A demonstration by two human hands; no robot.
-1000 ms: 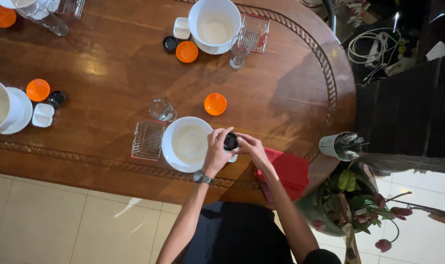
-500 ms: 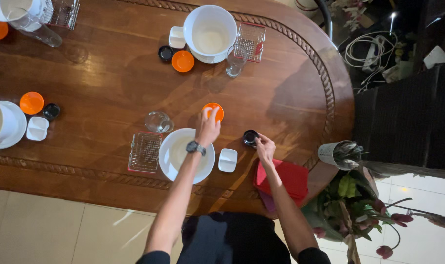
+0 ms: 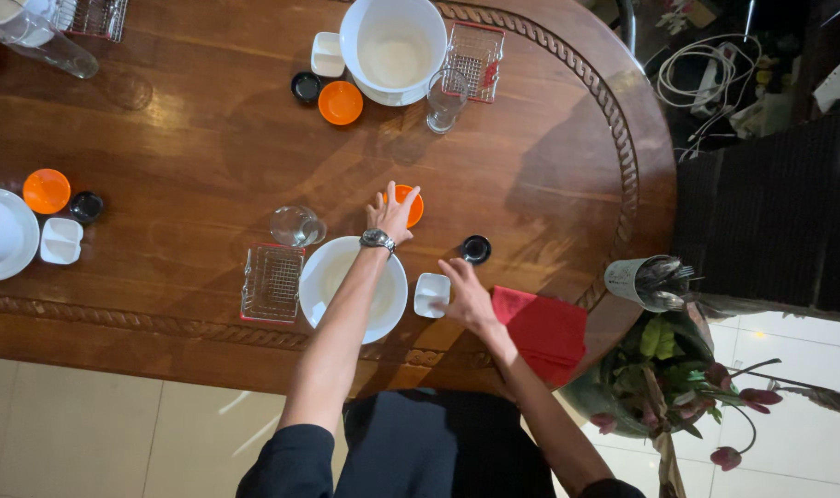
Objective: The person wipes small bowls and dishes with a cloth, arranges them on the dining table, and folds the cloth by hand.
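Warm indoor light glares off the polished oval wooden table (image 3: 208, 148) at upper left (soft shadows trail the arms); the right edge falls dim.

I am seeing no packages, labels, signs or screens anywhere in this view. I am only looking at bare tableware on the wooden table.
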